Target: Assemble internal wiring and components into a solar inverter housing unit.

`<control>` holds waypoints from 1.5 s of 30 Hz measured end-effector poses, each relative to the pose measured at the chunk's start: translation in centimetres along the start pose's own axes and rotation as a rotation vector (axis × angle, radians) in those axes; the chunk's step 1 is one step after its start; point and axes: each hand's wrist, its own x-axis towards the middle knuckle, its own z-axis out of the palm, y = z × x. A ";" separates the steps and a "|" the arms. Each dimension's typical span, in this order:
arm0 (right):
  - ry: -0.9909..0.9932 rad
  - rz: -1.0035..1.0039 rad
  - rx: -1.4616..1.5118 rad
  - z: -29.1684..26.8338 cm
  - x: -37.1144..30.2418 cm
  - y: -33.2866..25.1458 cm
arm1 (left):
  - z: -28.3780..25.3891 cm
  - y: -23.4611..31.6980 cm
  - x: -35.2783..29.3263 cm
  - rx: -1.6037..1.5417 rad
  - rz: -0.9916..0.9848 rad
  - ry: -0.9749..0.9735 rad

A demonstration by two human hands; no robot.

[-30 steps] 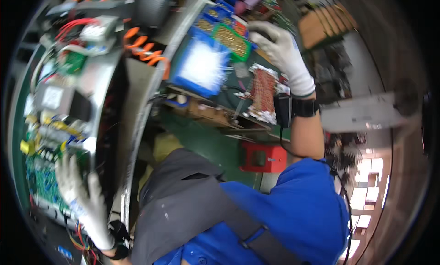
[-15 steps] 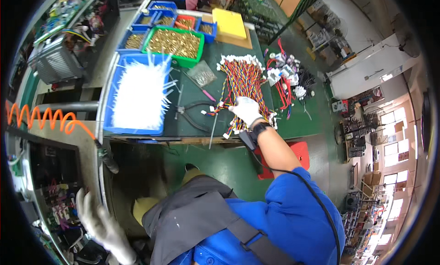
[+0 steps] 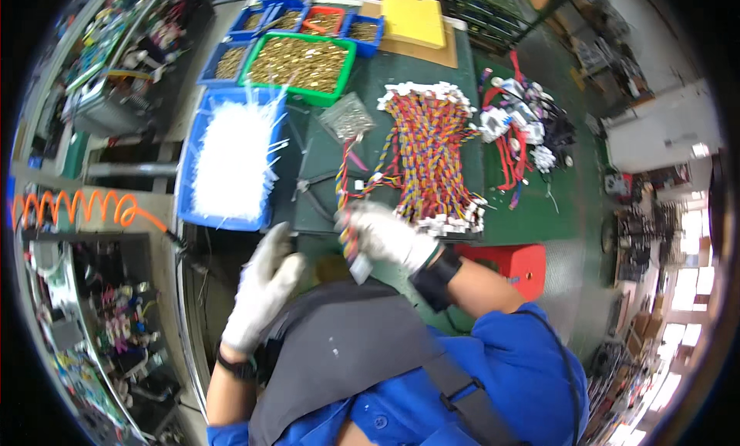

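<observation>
My right hand (image 3: pixel 389 236), in a white glove, is closed around a twisted multicoloured wire harness (image 3: pixel 341 180) in front of the table's near edge. A pale connector (image 3: pixel 360 269) hangs from its lower end, below the fingers. To the left, my gloved left hand (image 3: pixel 260 292) is raised with thumb and fingers apart, holding nothing. A thick bundle of similar harnesses (image 3: pixel 432 153) with white connectors lies on the green tabletop, just beyond my right hand. Dark-handled pliers (image 3: pixel 312 195) rest left of the held harness, partly hidden near its middle.
White cable ties (image 3: pixel 231 157) overfill a blue tray (image 3: pixel 231 221) at the left. Behind stand a green bin (image 3: pixel 308 97) of brass-coloured parts, smaller bins, and a yellow flat box (image 3: pixel 412 20). A clear bag (image 3: pixel 347 118) lies mid-table. An orange coiled hose (image 3: pixel 85 207) hangs left; a red stool (image 3: pixel 516 269) stands right.
My right hand has come from the bundle back toward my body and left, bringing one harness. My left hand has risen from the lower left toward the table edge.
</observation>
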 end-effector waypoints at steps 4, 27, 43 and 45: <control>-0.175 -0.013 -0.221 8.0 3.2 5.2 | 0.9 -2.9 0.4 -0.244 -0.224 -0.158; -1.061 0.017 -0.855 52.9 8.2 18.0 | -26.4 -2.0 -37.2 -0.851 -0.229 0.677; -1.496 0.469 -0.847 57.4 15.6 11.0 | -33.2 7.4 -33.6 0.570 -0.295 0.810; -1.273 0.388 -0.791 57.6 15.3 11.3 | -33.1 8.2 -33.3 0.482 -0.396 0.774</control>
